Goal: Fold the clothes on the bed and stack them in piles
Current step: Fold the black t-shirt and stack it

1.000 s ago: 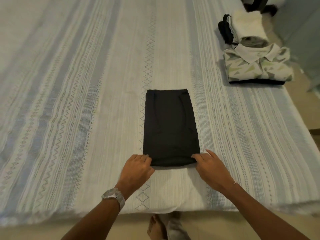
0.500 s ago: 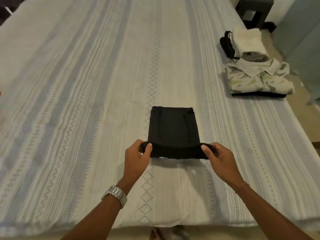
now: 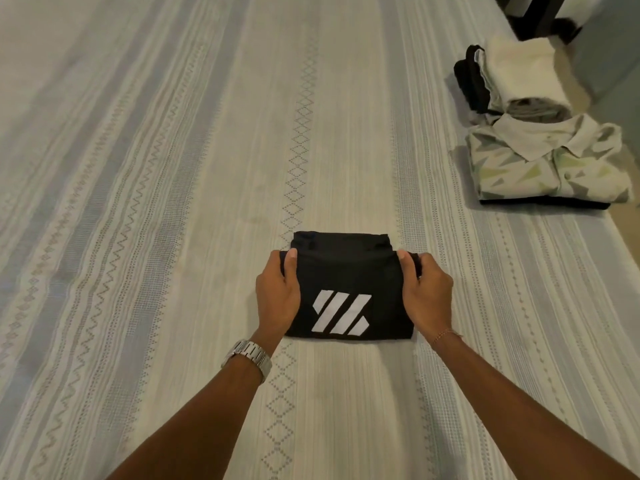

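Observation:
A black garment (image 3: pixel 346 271) with a white slanted-stripe logo lies folded into a small rectangle in the middle of the striped bed (image 3: pixel 173 202). My left hand (image 3: pixel 277 294) grips its left edge, thumb on top of the cloth. Its right edge is held the same way by my right hand (image 3: pixel 426 289), fingers curled round the fold. The upper layer stops just short of the garment's far edge, so a strip of the lower layer shows beyond it.
At the bed's right edge lie folded clothes: a patterned collared shirt (image 3: pixel 550 164) on something dark, and behind it a pile with a cream towel (image 3: pixel 526 74) and black cloth (image 3: pixel 469 77). The floor and dark furniture (image 3: pixel 533 12) lie beyond that edge.
Both hands lifted the garment's near end and carried it away from me over the far half. The garment is now half as long, with the white logo showing on top.

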{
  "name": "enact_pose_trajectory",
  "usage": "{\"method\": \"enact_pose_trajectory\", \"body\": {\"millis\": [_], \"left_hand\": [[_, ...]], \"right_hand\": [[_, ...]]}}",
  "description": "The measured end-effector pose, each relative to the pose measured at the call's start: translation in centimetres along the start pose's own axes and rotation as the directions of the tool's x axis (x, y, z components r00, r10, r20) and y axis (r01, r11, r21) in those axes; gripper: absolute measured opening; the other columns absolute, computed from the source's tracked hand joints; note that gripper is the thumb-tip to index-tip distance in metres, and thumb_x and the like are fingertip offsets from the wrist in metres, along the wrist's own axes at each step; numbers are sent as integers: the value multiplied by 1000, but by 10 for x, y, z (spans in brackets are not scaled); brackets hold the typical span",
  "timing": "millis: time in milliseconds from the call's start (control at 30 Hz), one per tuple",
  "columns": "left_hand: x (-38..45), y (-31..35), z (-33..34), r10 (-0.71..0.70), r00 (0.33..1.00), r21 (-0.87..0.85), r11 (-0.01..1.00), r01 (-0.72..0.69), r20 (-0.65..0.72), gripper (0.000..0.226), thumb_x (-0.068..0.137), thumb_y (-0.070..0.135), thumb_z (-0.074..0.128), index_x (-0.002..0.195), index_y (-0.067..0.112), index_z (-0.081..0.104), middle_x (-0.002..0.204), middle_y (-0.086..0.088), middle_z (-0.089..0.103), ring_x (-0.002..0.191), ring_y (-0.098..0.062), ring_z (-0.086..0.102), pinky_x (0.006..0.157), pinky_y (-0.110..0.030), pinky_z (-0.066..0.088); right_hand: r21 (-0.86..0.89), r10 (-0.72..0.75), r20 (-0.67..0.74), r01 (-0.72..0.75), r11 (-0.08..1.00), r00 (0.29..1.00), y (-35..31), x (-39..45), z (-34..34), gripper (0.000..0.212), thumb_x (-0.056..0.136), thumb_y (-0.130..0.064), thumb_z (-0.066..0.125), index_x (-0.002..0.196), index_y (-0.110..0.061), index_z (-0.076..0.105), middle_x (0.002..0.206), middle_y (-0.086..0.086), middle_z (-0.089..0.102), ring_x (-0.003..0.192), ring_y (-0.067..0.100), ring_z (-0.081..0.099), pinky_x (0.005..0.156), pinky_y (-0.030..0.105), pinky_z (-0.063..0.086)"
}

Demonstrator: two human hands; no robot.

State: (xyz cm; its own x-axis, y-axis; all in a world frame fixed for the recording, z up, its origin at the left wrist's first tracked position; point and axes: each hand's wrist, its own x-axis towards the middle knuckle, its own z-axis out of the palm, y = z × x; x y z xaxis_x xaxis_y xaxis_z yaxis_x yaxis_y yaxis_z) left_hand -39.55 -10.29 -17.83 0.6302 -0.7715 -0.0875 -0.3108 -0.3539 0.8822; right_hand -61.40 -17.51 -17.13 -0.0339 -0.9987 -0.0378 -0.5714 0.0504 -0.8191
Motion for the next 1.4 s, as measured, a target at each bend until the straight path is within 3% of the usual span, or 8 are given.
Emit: {"method": "enact_pose_trajectory", "body": {"millis": [200,600,667,833,967,1067,1233,1400], "left_hand": [[42,-10,23,10,999,100,995,-6,-38,38,105,41,46,77,17,52,64,6,52,56,-5,46,53,-14,38],[75,-13,42,-58,996,338,938,80,-74,42,102,55,38,92,18,55,65,4,56,57,-9,54,52,-24,35],[75,-12,43,-103,990,379,916,132,-97,42,102,56,40,99,17,54,72,2,60,63,-15,59,55,-27,38],[57,-7,40,-181,963,503,825,260,-200,39,103,54,42,100,16,51,83,2,60,71,-13,53,63,-28,34],[54,-11,37,-339,938,461,823,331,-69,53,96,58,55,96,5,60,89,-6,67,79,-20,63,64,-30,44],[62,-4,34,-442,897,400,822,405,1,53,88,59,66,91,7,56,98,-10,65,97,-28,64,86,-44,55],[76,9,26,-583,800,214,807,551,142,43,86,46,76,95,8,61,91,-6,66,85,-23,65,71,-33,54],[81,11,4,-554,738,21,805,593,385,15,90,22,77,90,8,72,83,-6,75,65,-11,70,50,-21,51]], "right_hand": [[-87,32,24,-30,996,999,12,51,20,53,100,-51,54,68,-10,51,58,1,54,52,13,49,52,22,36],[-378,103,33,-83,922,994,32,92,39,61,98,-67,43,68,-15,53,57,-2,55,54,16,54,52,28,34],[-335,117,66,-88,938,991,34,94,38,54,97,-66,47,77,-17,58,63,-5,58,59,13,57,54,28,38],[116,213,102,-225,967,972,24,82,20,32,95,-50,64,107,-21,58,94,-11,63,80,-5,60,69,11,48],[-1,-46,-24,46,999,999,11,48,19,17,97,-30,67,108,-26,55,105,-10,56,94,1,54,80,9,43],[-23,-149,116,153,988,982,-3,19,39,13,96,-23,67,107,-23,61,103,-9,57,92,6,57,79,20,51],[-65,-36,370,65,996,929,-33,-11,75,38,93,-28,72,128,-19,59,121,-7,56,113,8,56,97,32,54],[-194,92,515,12,981,853,-64,-15,95,80,91,-46,71,154,-14,35,148,4,39,137,20,40,107,31,40]]}}
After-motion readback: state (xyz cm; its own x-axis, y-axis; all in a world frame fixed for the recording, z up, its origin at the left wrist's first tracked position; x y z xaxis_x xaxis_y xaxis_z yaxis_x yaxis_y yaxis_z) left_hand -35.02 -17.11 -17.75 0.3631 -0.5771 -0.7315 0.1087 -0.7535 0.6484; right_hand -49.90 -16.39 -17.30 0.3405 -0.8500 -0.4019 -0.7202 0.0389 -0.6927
